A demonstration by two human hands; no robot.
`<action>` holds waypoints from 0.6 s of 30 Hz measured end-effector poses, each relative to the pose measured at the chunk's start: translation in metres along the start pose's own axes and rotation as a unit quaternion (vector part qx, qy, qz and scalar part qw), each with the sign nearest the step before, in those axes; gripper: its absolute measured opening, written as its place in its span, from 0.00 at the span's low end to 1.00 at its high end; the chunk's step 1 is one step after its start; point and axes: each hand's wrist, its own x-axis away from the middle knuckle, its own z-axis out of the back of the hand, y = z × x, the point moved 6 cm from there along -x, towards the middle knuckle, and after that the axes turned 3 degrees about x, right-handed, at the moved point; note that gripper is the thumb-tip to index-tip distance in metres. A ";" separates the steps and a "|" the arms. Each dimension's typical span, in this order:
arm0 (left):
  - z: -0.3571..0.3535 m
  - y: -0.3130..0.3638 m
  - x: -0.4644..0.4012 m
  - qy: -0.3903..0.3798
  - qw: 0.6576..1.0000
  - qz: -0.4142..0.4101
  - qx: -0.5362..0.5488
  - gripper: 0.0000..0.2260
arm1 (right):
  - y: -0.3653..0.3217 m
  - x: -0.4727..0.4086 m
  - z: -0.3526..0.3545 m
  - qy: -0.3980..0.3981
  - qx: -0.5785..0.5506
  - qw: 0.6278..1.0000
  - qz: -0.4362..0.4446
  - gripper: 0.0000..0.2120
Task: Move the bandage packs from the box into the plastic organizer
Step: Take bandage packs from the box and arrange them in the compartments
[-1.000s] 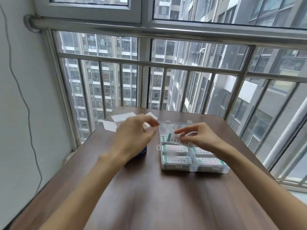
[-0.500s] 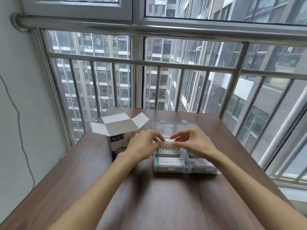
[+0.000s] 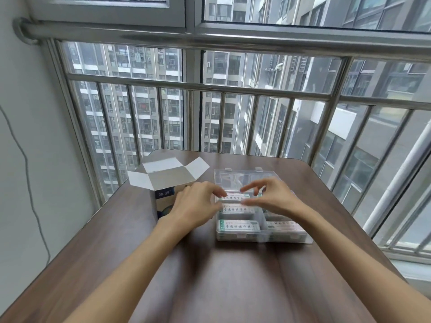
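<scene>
- Both hands are over the plastic organizer, which sits on the right half of the wooden table with its clear lid laid open toward the window.
- The left hand has its fingertips curled onto the left end of a bandage pack, and the right hand pinches the right end between thumb and forefinger. One hand on each end probably keeps the pack level while it is lined up with its slot.
- The pack sits at a far-left compartment, low enough to seem almost seated; whether it already rests on the bottom cannot be told.
- More packs fill the compartments nearer the person, labels up, so the organizer looks well on its way to full.
- The cardboard box stands just left of the organizer with its flaps spread wide, which keeps each reach short. Its inside is hidden, so how many packs remain cannot be judged.
- A metal railing runs behind the table.
</scene>
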 end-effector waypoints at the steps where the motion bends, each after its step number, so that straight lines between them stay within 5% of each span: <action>1: 0.008 0.001 0.005 0.027 1.000 -0.002 0.013 0.11 | -0.005 0.000 0.007 0.021 -0.033 0.999 0.009 0.12; 4: 0.048 -0.002 0.026 0.195 0.978 -0.018 0.067 0.08 | -0.032 0.002 0.022 0.105 -0.095 0.987 0.070 0.08; 8: 0.091 -0.045 0.053 0.433 0.895 0.006 0.102 0.04 | -0.083 0.003 0.002 0.141 0.008 0.973 0.180 0.14; 10: 0.090 -0.083 0.049 0.417 0.894 0.079 0.146 0.05 | -0.100 -0.001 -0.025 0.087 0.127 0.968 0.197 0.19; 13: 0.067 -0.122 0.028 0.244 0.929 0.153 0.231 0.08 | -0.112 0.000 -0.045 0.103 0.211 0.949 0.210 0.13; 15: 0.057 -0.125 0.024 0.188 0.922 0.127 0.314 0.05 | -0.117 0.008 -0.050 0.152 0.194 0.935 0.255 0.07; 18: 0.063 -0.112 0.033 0.249 0.912 0.022 0.326 0.05 | -0.107 0.021 -0.056 0.206 0.179 0.919 0.284 0.04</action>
